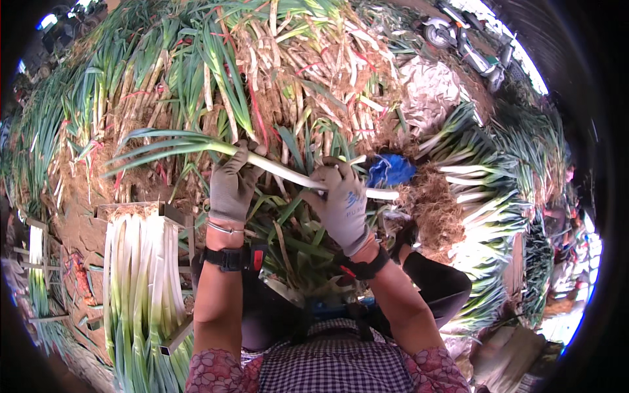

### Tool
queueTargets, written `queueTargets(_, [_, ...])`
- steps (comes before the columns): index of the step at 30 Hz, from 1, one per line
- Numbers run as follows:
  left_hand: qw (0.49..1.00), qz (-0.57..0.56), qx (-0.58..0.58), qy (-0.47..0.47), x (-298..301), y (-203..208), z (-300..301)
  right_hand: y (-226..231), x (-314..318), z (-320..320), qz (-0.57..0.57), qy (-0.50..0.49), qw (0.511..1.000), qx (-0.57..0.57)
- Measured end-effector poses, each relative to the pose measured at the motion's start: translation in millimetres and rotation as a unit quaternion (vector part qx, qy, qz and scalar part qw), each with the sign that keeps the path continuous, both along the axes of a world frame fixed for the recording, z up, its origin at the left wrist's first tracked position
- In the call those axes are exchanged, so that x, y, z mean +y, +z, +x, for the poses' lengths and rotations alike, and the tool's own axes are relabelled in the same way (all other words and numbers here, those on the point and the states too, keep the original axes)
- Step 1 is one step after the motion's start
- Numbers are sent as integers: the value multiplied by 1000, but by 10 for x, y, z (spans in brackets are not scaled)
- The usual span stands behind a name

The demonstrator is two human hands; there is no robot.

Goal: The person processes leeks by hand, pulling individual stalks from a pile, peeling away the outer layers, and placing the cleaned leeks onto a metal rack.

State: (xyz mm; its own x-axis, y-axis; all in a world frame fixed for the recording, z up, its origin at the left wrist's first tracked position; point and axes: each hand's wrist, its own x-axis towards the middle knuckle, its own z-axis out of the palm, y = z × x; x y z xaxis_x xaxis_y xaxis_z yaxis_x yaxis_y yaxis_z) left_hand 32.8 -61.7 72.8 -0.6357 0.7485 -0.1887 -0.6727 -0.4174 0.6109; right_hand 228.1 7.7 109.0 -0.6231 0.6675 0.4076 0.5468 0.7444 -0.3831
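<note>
One long green onion [288, 173] is stretched between my gloved hands, its green leaves toward the left and its white root end toward the right. My left hand [232, 187] is closed round it where the leaves meet the pale stem. Farther along, my right hand [342, 203] grips the white part, leaving a short end sticking out to the right. A small pale stub shows by the right fingertips; whether I hold it, I cannot tell. Below the hands lie loose green leaves [295, 242]. Just right of my right hand is a crumpled blue bag [391, 170].
Bundled unpeeled green onions [157, 98] with red ties spread across the far side. Cleaned ones [141, 275] lie in a metal rack at the left. On the right are a root heap [436, 209] and a row of white-stemmed onions [481, 190]. A motorbike [472, 56] stands far right.
</note>
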Motion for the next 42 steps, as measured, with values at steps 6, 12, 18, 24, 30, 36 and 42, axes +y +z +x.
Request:
queueTargets(6, [999,-39,35,4,-2,130,42,-101,43,-32,-103,81,980,151])
queueTargets(12, [992,-30,111,55,-72,91,-94,-117,-80,568,-548,66,715,430])
queueTargets(18, [989,-48,69,118,-124,192,6,-253,207,1282,-106,-107,987,51])
queueTargets(24, [992,13,68,105,-137,236,356,-52,-124,372,-25,-7,989,144])
queueTargets(30, [992,122,3,45,-286,539,994,-235,-181,194,-137,-25,986,97])
queueTargets(36, [981,165,97,-15,-408,732,1180,-493,204,629,-277,-37,949,147])
queueTargets(42, [987,137,80,23,-371,877,1195,68,-350,880,-203,119,940,247])
